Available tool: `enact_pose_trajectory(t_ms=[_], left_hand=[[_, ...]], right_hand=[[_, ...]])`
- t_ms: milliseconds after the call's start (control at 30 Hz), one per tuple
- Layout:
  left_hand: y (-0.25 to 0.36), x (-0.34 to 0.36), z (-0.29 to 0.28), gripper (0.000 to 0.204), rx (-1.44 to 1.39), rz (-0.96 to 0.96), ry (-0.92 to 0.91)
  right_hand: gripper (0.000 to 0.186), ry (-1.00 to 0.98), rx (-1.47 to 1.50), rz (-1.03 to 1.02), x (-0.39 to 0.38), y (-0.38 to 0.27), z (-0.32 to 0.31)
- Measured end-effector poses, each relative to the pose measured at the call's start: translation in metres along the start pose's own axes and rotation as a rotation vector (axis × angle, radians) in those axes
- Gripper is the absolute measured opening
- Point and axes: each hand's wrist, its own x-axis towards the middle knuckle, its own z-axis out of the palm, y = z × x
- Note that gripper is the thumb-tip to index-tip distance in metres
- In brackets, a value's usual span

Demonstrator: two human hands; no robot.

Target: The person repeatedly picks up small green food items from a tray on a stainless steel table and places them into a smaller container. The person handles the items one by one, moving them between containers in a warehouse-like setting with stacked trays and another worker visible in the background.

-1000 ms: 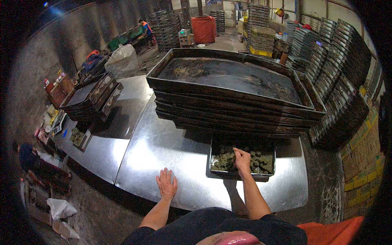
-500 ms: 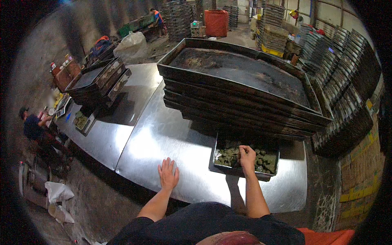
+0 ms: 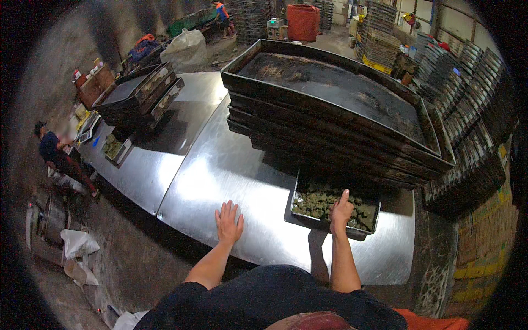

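Observation:
My left hand [image 3: 227, 223] lies open on the steel tabletop [image 3: 203, 175], fingers spread, left of the small metal tray. My right hand [image 3: 340, 210] is over that tray [image 3: 306, 218] among greenish-grey lumps [image 3: 308, 202], index finger extended and the other fingers curled; whether they hold a lump is hidden. A tall stack of large dark trays [image 3: 335, 99] stands just behind the small tray, overhanging its far part in this view.
A smaller tray stack [image 3: 135, 96] and a lump-filled tray [image 3: 113, 147] sit on the table's left. A co-worker [image 3: 52, 148] is by the left end, another person [image 3: 222, 16] farther back. Tray stacks [image 3: 465, 110] line the right; white sacks [image 3: 77, 242] lie lower left.
My right hand has shifted slightly rightward within the tray, changing finger pose. My left hand stays spread on the table. The view has shifted, and the co-worker at left shows more fully.

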Motion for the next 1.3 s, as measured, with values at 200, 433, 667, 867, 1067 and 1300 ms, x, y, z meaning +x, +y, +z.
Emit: enact_pose_trajectory(t_ms=[200,433,667,867,1067,1300], left_hand=[[-0.005,0.000,0.008,0.050,0.003,0.000,0.018],[-0.006,0.003,0.011,0.050,0.027,-0.031,-0.034],[-0.005,0.003,0.009,0.051,-0.014,-0.019,-0.018],[-0.008,0.002,0.013,0.051,0.012,-0.034,-0.006],[-0.006,0.004,0.008,0.051,0.006,-0.058,-0.045],[-0.008,0.002,0.013,0.051,0.017,-0.036,-0.002]], right_hand=[[0.038,-0.162,0.212,-0.057,-0.010,-0.013,0.003],[0.046,-0.194,0.584,0.471,-0.025,-0.034,-0.014],[0.048,-0.211,0.578,0.329,-0.029,-0.027,-0.020],[0.030,-0.256,0.752,0.404,-0.019,-0.031,-0.028],[0.057,-0.145,0.566,0.416,-0.030,-0.047,-0.035],[0.039,-0.124,0.478,0.141,-0.026,-0.085,-0.075]])
